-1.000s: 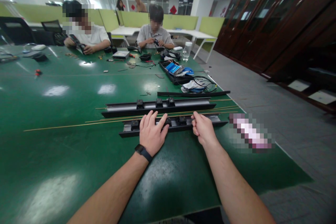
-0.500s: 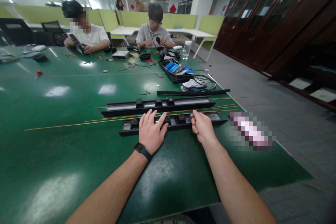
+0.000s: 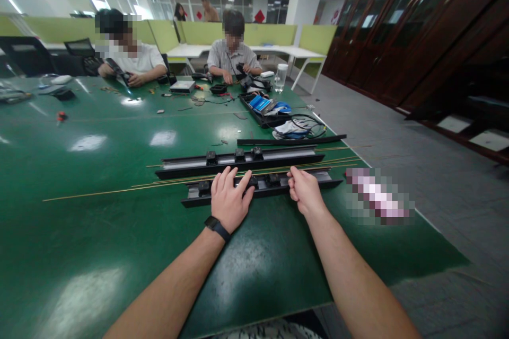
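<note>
My left hand (image 3: 231, 197) lies with fingers spread over the nearer black rail (image 3: 314, 185), a long channel with a light inner strip and small black blocks in it. Its fingertips reach the thin brass-coloured rods (image 3: 107, 192) that run along the rail's far side. At the right part of the same rail, my right hand (image 3: 305, 190) is closed in a pinch; whatever is between its fingers is hidden. Behind the rods lies a second black rail (image 3: 278, 158) carrying several black blocks (image 3: 239, 155).
Farther back lie a thin black strip (image 3: 292, 141), a glove with cables (image 3: 296, 128) and a black tray (image 3: 260, 115) of parts. A pixelated pink object (image 3: 376, 195) rests near the table's right edge. Two people sit working across the green table (image 3: 159, 254).
My hands and the rails hold their places, with only a slight shift of the view. Across the table, the co-worker in the striped shirt has lowered one hand to the tabletop.
</note>
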`<action>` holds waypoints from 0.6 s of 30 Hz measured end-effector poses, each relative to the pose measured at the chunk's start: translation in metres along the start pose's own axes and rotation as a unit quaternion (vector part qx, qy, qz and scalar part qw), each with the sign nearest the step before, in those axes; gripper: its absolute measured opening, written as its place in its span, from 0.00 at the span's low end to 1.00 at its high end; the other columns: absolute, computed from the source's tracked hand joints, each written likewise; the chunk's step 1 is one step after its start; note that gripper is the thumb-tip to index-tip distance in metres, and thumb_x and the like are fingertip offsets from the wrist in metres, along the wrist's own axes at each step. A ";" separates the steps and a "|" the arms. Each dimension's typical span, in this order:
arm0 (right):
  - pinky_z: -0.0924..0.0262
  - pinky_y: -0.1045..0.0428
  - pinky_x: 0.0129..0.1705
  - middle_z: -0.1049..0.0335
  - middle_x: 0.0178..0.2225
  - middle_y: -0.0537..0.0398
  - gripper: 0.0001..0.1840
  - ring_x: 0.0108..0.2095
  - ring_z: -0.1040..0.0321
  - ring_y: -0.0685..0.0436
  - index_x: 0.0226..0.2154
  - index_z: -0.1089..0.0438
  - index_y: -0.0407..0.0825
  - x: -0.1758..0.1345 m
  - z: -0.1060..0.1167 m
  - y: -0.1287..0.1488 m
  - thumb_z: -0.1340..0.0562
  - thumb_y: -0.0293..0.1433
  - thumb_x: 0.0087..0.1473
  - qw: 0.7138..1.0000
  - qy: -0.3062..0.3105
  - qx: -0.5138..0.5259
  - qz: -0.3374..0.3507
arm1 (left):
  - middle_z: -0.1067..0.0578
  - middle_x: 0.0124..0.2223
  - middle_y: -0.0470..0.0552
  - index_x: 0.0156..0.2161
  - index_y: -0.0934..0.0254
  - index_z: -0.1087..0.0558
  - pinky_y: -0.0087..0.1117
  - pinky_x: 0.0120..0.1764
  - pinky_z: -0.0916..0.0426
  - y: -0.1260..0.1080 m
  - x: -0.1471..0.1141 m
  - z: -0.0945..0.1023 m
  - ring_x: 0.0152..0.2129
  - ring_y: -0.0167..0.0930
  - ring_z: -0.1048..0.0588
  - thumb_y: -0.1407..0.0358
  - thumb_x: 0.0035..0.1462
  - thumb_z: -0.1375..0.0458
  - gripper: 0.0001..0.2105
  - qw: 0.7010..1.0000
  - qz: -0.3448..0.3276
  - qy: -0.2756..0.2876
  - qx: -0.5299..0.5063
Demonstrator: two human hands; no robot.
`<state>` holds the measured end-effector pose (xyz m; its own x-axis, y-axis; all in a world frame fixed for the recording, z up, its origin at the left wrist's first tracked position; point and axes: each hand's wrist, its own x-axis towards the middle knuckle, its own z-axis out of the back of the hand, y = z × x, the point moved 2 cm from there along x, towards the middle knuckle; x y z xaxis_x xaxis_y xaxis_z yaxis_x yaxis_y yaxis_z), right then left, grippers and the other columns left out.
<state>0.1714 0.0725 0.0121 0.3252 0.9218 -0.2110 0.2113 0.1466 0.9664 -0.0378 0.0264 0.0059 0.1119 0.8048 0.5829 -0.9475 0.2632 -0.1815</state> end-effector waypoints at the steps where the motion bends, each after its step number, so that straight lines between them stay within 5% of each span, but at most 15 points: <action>1: 0.65 0.60 0.07 0.42 0.13 0.64 0.14 0.07 0.55 0.58 0.27 0.35 0.47 0.000 0.000 0.000 0.37 0.38 0.59 1.000 0.000 0.000 0.000 | 0.32 0.63 0.55 0.62 0.49 0.32 0.49 0.65 0.49 0.000 0.000 0.000 0.65 0.42 0.41 0.55 0.65 0.46 0.21 1.000 0.000 0.001 0.000; 18: 0.64 0.60 0.07 0.42 0.13 0.64 0.14 0.07 0.55 0.58 0.27 0.35 0.47 0.000 0.000 0.000 0.36 0.38 0.58 1.000 -0.004 -0.003 -0.003 | 0.32 0.63 0.55 0.61 0.49 0.32 0.50 0.65 0.49 0.000 0.000 0.000 0.65 0.42 0.40 0.55 0.64 0.46 0.21 1.000 0.003 0.001 -0.006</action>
<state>0.1715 0.0725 0.0120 0.3304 0.9182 -0.2185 0.2084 0.1548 0.9657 -0.0373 0.0261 0.0058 0.1061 0.8073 0.5806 -0.9448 0.2639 -0.1944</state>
